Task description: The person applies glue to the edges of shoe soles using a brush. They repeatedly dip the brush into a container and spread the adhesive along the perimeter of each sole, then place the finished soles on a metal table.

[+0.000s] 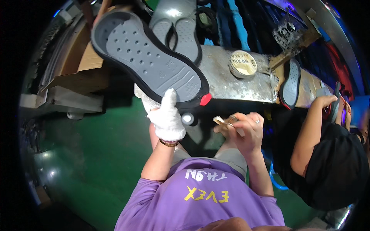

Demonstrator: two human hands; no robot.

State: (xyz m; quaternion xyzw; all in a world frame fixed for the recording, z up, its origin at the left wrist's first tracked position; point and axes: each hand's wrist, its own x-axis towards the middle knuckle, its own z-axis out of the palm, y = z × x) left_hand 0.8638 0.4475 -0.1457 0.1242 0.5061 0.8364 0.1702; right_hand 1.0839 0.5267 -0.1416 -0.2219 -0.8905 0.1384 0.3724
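Observation:
In my left hand, which wears a white glove, a large shoe sole is gripped by its lower end. The thumb presses on the grey dimpled inside, and the rim is black with a red patch at the tip. My bare right hand closes on a small brush with a pale tip, held to the right of the sole and apart from it. Most of the brush's handle is hidden by the fingers.
Ahead is a worn metal bench bearing a round tub and a pair of grey soles. Another sole lies farther right. A co-worker in black sits close on the right. Cardboard stands at the left.

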